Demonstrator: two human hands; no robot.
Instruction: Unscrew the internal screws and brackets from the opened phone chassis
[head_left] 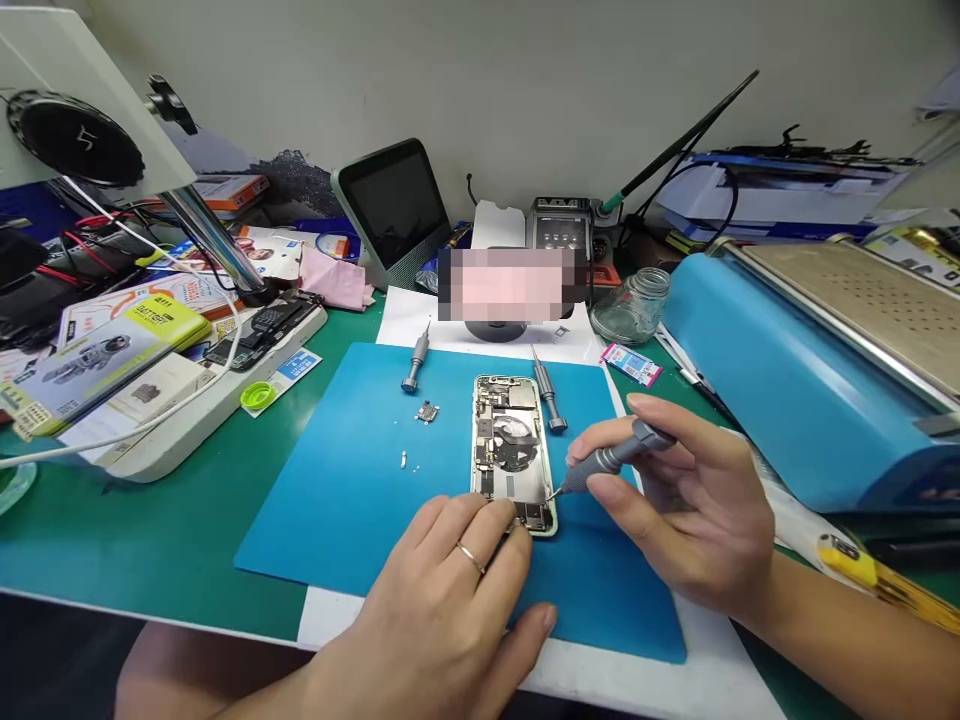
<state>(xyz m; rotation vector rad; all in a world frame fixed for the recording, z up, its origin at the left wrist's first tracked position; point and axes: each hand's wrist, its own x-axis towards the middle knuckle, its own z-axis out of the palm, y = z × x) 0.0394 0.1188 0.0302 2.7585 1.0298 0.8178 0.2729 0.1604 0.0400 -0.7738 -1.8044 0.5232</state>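
An opened phone (517,440) with bare inner parts lies on the blue mat (322,510). My left hand (457,590), with a ring on one finger, rests over the phone's lower left edge; its fingertips touch that end, and the thumb is apart. My right hand (690,490) holds a grey screwdriver (611,458) between thumb and fingers, its tip at the phone's lower right side. Two more grey screwdrivers lie on the mat, one (416,362) at the back left, the other (549,395) just right of the phone. Small metal parts (427,412) are left of the phone.
A blue machine (787,400) stands at the right, near a glass jar (634,305). At the back are a screen device (394,210) and a soldering station (561,235). Boxes (112,360), a cable and a metal stand (214,235) crowd the left.
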